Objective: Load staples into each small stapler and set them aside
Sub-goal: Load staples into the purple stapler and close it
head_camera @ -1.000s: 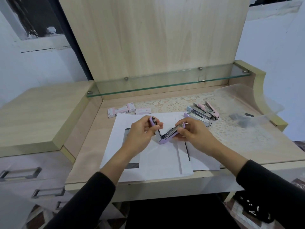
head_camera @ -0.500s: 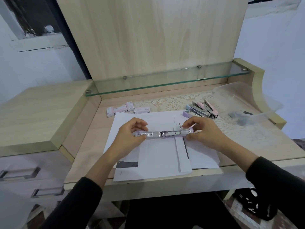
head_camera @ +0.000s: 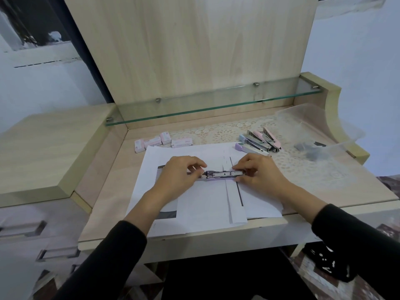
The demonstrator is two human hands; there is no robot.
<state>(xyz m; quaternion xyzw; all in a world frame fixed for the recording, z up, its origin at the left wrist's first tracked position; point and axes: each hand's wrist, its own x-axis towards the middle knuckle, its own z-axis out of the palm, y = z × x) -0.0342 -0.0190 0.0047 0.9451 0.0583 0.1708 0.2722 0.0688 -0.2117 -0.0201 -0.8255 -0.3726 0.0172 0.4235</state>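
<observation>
Both hands are down on the paper: the left hand [head_camera: 179, 173] has its fingers curled, thumb and fingertips pinching the left end of the lilac stapler [head_camera: 220, 174], and the right hand [head_camera: 260, 173] grips the right end the same way, fingers bent over the tip. The stapler is swung fully open and laid flat in one long line, metal channel up, w/ a lilac edge showing along the near side. It sits btwn the two hands, spanning the gap from one to the other, on the white sheets [head_camera: 203, 204] spread approx. mid-counter [head_camera: 108, 191]. Can't tell whether any staples are in the channel, it's too small. Behind the left hand, at the back edge of the sheets, lie the staple boxes [head_camera: 161, 141], pink-and-white, four or so in a loose row. There's print on them but it's not readable from here. Beyond the right hand and not touching it is a heap of spare staplers [head_camera: 259, 142] in lilac, blue and pink, lying on a lace mat [head_camera: 216, 133]. Far right there's a clear plastic tub [head_camera: 313, 124] w/ grey bits inside, blurred. A glass shelf [head_camera: 216, 105] runs across the back above it all, and black sleeves cover both forearms — wrists bare.
</observation>
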